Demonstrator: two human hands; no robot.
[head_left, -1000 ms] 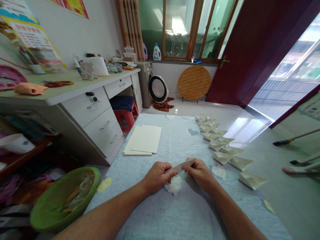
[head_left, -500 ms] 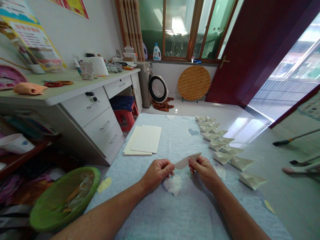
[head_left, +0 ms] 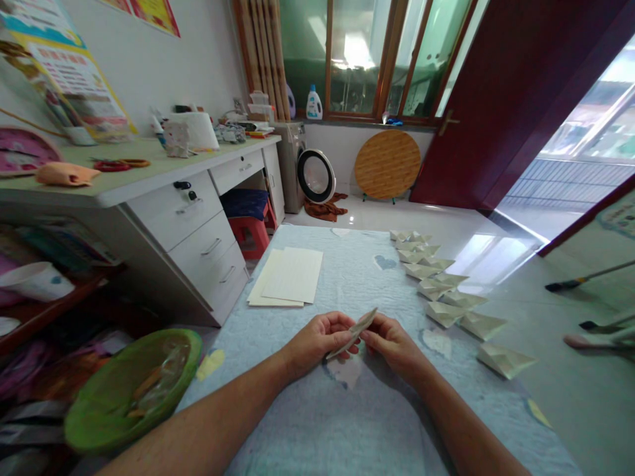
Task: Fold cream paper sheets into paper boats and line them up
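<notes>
A folded piece of pale paper [head_left: 364, 322] is held up above the cloth-covered table, tilted and seen nearly edge-on. My left hand [head_left: 325, 340] pinches it from the left, thumb on the near side. From the right, my right hand [head_left: 389, 340] grips it between thumb and fingers. Both hands are close together, and parts of the paper are hidden by the fingers. Several folded paper boats [head_left: 446, 314] stand in rows along the table's right side. Flat sheets of paper [head_left: 292, 276] lie stacked at the far left.
A light blue quilted cloth [head_left: 297, 423] covers the table. On the left are a green basket [head_left: 79, 430] and a white desk [head_left: 193, 225] with scissors [head_left: 116, 164] on top. A red stool [head_left: 254, 235] and a washing machine [head_left: 290, 168] stand behind.
My hands have come closer together. The folded paper has turned from showing its broad face to a steeper, nearly edge-on tilt and moved slightly left.
</notes>
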